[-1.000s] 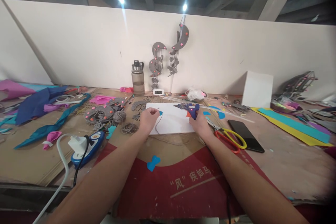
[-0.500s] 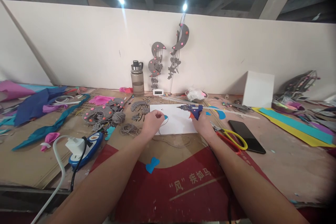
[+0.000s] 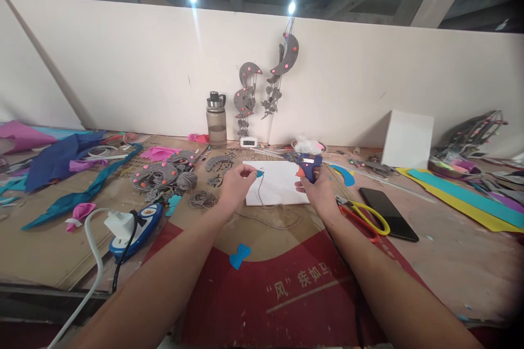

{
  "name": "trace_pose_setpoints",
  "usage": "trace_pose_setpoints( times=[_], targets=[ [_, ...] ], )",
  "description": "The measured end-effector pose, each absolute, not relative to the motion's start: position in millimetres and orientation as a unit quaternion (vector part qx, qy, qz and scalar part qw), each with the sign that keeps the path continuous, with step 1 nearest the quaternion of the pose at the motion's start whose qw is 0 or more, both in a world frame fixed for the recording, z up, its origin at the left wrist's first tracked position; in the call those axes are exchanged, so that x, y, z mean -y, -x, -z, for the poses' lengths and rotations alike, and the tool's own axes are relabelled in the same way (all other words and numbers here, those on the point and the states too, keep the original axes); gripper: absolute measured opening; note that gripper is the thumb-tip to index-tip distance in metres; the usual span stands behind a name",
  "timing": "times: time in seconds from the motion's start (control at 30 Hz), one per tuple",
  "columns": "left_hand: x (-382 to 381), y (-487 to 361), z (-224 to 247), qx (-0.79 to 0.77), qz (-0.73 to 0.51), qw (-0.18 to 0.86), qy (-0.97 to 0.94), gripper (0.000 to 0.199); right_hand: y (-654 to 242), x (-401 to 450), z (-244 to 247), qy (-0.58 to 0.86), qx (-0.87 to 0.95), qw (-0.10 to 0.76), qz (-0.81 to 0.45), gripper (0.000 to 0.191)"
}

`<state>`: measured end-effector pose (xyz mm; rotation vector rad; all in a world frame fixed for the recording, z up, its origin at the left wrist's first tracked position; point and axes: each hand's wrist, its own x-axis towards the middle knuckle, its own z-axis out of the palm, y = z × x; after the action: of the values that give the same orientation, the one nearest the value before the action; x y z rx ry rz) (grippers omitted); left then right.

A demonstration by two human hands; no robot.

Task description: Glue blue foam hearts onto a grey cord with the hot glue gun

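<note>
Left side: a dark blue fabric sheet (image 3: 61,161) lies at the left of the frame; below it, a blue-and-white oval power strip (image 3: 149,223) sits near the table's front edge, its white cable (image 3: 98,262) running past that edge at lower left.
Yarn: a loose grey coil (image 3: 202,199) lies just beside the left wrist.
Left hand (image 3: 237,185): mid-frame, thumb and fingertips pinched on a small blue flat piece (image 3: 259,173), over the left part of a white rectangular sheet (image 3: 278,182).
Cord: a thin grey strand (image 3: 260,194) trails from the piece across the sheet to the brown-and-red cardboard (image 3: 303,311).
Open room: a gap separates the piece from the nozzle, and cardboard stretches between the forearms, with a blue bow-shaped cutout (image 3: 239,256) on it.
Right hand (image 3: 319,188): right of centre, wrapped around the handle of a dark blue glue gun (image 3: 310,162) with an orange trigger, nozzle towards the left.
Right side: yellow-and-red-handled scissors (image 3: 374,209) near the right wrist, then a black rectangular phone (image 3: 388,214); pinkish tabletop (image 3: 442,267) reaches the lower-right edge.
</note>
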<state>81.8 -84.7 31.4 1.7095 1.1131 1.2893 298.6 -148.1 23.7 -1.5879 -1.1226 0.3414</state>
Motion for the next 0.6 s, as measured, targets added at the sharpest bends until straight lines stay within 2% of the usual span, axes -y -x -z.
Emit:
trace_pose_setpoints(
  times=[0.1, 0.27, 0.47, 0.6],
  targets=[
    [82, -82, -31, -0.413, -0.517, 0.43, -0.614, 0.013, -289, 152, -30, 0.636, 0.46, 0.574, -0.234, 0.033],
    [80, -84, -31, -0.373, -0.552, 0.562, -0.491, 0.019, -279, 161, -37, 0.625, 0.529, 0.54, -0.195, 0.027],
    [83, -85, -36, -0.356, -0.574, 0.584, -0.45, 0.022, -263, 173, -39, 0.538, 0.578, 0.569, -0.231, 0.032],
    [84, -86, -36, -0.346, -0.586, 0.581, -0.446, 0.023, -255, 180, -41, 0.523, 0.598, 0.556, -0.243, 0.029]
  ],
)
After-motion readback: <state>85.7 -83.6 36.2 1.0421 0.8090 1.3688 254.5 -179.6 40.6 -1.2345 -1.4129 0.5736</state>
